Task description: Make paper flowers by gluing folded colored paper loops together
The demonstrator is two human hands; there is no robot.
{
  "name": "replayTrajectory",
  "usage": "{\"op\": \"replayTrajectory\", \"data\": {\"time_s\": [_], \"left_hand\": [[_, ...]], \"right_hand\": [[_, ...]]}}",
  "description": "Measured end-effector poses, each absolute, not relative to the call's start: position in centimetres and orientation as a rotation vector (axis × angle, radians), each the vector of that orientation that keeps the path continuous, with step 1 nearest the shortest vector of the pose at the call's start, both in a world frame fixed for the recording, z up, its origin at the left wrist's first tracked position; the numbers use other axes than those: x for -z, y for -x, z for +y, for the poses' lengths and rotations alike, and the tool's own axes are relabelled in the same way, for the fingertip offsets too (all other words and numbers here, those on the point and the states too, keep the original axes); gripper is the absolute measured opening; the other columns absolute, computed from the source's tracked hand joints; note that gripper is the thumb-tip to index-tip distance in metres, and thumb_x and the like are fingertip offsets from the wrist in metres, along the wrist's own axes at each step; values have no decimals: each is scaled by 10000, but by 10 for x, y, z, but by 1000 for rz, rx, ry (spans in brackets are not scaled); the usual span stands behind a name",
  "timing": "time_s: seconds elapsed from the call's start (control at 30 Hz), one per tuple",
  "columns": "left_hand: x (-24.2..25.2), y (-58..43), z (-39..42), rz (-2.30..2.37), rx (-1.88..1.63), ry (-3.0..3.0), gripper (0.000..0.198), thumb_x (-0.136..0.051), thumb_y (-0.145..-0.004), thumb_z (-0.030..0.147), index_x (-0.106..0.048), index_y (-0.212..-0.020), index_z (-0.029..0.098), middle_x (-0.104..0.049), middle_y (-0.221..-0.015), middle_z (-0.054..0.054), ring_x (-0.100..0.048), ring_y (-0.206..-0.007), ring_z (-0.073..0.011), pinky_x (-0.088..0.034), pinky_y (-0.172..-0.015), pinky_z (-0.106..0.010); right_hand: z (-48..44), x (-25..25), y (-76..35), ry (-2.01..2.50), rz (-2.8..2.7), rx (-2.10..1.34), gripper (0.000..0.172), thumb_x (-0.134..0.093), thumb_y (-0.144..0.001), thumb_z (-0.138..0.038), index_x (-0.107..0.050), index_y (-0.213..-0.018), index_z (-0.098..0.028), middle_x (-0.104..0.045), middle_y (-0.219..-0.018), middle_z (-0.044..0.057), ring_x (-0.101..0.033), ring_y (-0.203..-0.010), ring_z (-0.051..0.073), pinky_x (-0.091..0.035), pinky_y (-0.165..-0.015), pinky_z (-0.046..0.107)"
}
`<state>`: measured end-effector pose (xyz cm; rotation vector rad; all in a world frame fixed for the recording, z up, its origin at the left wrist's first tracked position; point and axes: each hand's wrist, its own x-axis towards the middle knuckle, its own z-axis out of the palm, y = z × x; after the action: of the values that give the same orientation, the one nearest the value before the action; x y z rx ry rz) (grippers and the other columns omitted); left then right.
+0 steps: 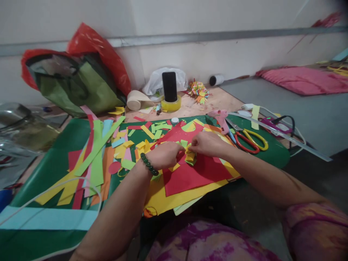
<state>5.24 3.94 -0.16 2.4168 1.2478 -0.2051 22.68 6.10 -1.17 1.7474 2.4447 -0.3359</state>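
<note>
My right hand [206, 143] is closed in a pinch on a small folded yellow paper strip [190, 157], which has green paper under and behind it. From the left, my left hand [170, 154] comes up against the same little cluster with its fingers curled together. What its fingertips hold, if anything, is hidden. Both hands are over a red paper sheet [187, 177], which lies on a larger yellow sheet [160, 197]. A dark green bead bracelet [149, 165] circles my left wrist.
Long coloured paper strips [95, 156] and small cut pieces lie to the left. Right of my hands are a pink glue gun [220, 117] with a clear glue stick, and scissors [248, 141]. Behind stand a phone [169, 87] in a yellow tape roll [171, 105] and a paper-strip flower [199, 91].
</note>
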Motion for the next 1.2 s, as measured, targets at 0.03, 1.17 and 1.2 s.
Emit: {"op": "replayTrajectory", "data": {"time_s": [0.03,1.17,1.2], "left_hand": [[2,-53,39,1250,213,-2424,259,-526,-738,44,-685,-889,181,-661,-797,-53,-578,-723,-173,-370,-602,-252],[-8,-48,41,1244,233,-2357,256,-514,-783,58,-699,-940,139,-723,-869,-74,-632,-766,-167,-418,-621,-231],[-9,-48,40,1250,249,-2374,251,-511,-793,67,-703,-936,141,-721,-866,-76,-629,-763,-172,-411,-612,-236]], "right_hand": [[61,12,-227,-1746,2444,327,260,-579,-807,-382,-762,-762,-203,-722,-721,65,-619,-680,173,-249,-501,267],[57,1,-225,-1225,2604,143,398,-461,-875,-178,-726,-1142,-308,-645,-1013,78,-603,-778,169,-207,-530,288],[57,2,-224,-1230,2606,142,401,-459,-876,-176,-723,-1148,-306,-647,-1007,78,-606,-782,170,-210,-532,287]]}}
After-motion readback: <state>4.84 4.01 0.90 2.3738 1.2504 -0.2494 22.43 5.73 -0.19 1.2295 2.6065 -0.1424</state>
